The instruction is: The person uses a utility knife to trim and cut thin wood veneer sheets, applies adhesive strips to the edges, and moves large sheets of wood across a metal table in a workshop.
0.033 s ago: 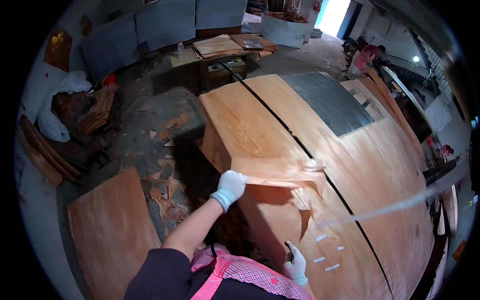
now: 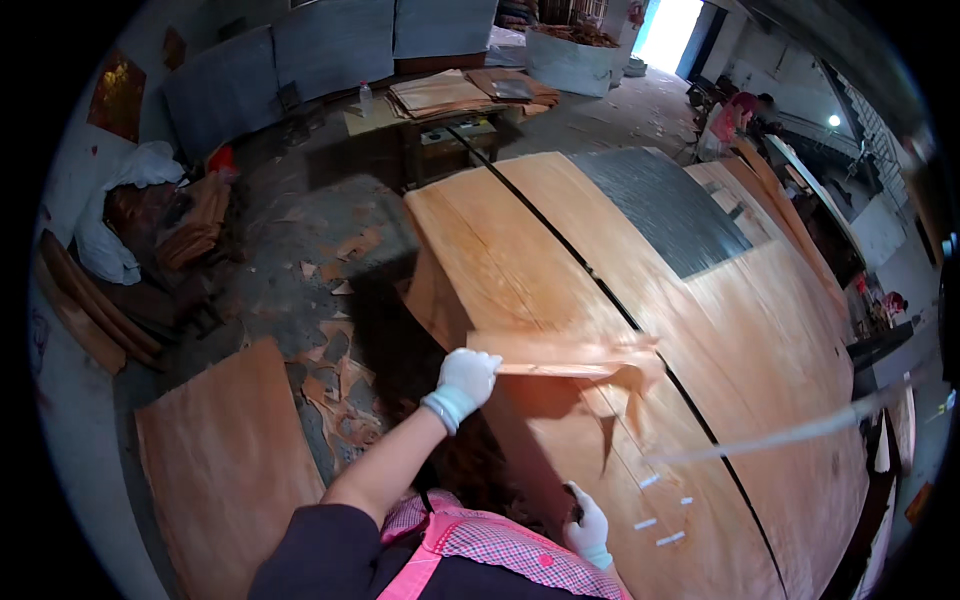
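My left hand, in a white glove, grips the left end of a raised, torn veneer strip above the big veneer-covered table. My right hand, also gloved, is low by the table's near-left side, its fingers closed on a small dark object that I cannot make out. A long black strip crosses the veneer diagonally. Short white tape pieces lie near my right hand. A blurred pale band crosses the right part of the table.
A dark grey sheet covers the back right. A veneer sheet lies left of me among scraps. Veneer piles are at the left wall; a small bench stands behind. A person in pink is bent over at the back right.
My left hand and the veneer strip have moved slightly down and right, a little more than the whole view has shifted. My right hand keeps its hold.
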{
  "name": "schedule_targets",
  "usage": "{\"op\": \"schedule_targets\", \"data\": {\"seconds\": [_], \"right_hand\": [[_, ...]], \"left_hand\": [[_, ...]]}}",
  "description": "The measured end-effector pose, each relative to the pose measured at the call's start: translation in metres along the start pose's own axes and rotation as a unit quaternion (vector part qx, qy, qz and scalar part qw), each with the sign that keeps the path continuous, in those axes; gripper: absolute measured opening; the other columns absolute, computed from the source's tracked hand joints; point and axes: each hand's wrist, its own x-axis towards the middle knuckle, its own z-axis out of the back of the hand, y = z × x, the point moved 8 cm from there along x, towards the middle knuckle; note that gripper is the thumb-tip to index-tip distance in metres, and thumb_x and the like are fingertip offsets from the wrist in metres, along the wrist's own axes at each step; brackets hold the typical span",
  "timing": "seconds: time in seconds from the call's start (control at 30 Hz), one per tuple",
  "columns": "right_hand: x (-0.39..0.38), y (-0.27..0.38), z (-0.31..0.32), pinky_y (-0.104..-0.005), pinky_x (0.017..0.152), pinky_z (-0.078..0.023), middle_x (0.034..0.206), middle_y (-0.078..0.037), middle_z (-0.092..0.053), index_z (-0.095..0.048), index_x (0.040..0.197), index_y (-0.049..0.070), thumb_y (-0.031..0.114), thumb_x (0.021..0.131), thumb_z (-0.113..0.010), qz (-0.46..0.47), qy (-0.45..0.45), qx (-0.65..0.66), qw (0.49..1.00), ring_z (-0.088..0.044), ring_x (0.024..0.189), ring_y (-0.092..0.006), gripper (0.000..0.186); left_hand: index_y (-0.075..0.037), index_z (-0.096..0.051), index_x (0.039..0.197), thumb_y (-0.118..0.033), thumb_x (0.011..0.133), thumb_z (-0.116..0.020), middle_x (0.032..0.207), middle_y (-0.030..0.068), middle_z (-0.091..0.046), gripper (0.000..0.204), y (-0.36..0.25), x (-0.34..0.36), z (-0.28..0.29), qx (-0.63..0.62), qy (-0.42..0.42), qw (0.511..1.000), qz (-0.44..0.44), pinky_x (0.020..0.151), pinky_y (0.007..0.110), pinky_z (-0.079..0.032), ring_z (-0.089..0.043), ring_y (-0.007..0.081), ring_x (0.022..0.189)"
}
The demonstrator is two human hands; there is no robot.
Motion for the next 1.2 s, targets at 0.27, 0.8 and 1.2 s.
{"op": "schedule_targets", "data": {"seconds": [0.27,0.8,1.2], "right_hand": [[0.122,0.162,-0.15,-0.0384,0.093,-0.055,0.128,-0.017,-0.066,-0.055,0.143,0.012,-0.002,0.083,-0.058,0.133,0.205,0.018,0.969,-0.068,0.11,-0.0338,0.061],[0.493,0.336,-0.314,-0.0437,0.085,-0.055,0.12,-0.017,-0.067,-0.052,0.146,0.017,0.001,0.081,-0.054,0.281,0.223,0.049,0.932,-0.067,0.101,-0.0365,0.067],[0.744,0.395,-0.337,-0.0411,0.084,-0.056,0.117,-0.017,-0.068,-0.052,0.145,0.017,0.007,0.085,-0.058,0.147,0.13,-0.003,0.981,-0.067,0.103,-0.0363,0.061]], "left_hand": [[-0.012,-0.064,0.132,-0.011,0.082,-0.065,0.098,0.0186,-0.072,0.05,0.178,-0.042,0.12,-0.118,-0.02,0.981,0.154,0.077,0.049,-0.055,-0.068,0.0393,0.088],[-0.011,-0.069,0.125,-0.015,0.086,-0.067,0.111,0.0181,-0.071,0.039,0.503,0.182,0.231,-0.121,-0.116,0.968,0.186,0.088,0.045,-0.054,-0.067,0.0379,0.102],[-0.001,-0.071,0.117,-0.012,0.085,-0.066,0.111,0.0229,-0.071,0.034,0.687,0.499,0.259,-0.129,-0.087,0.984,0.088,0.09,0.043,-0.054,-0.068,0.0387,0.104]]}}
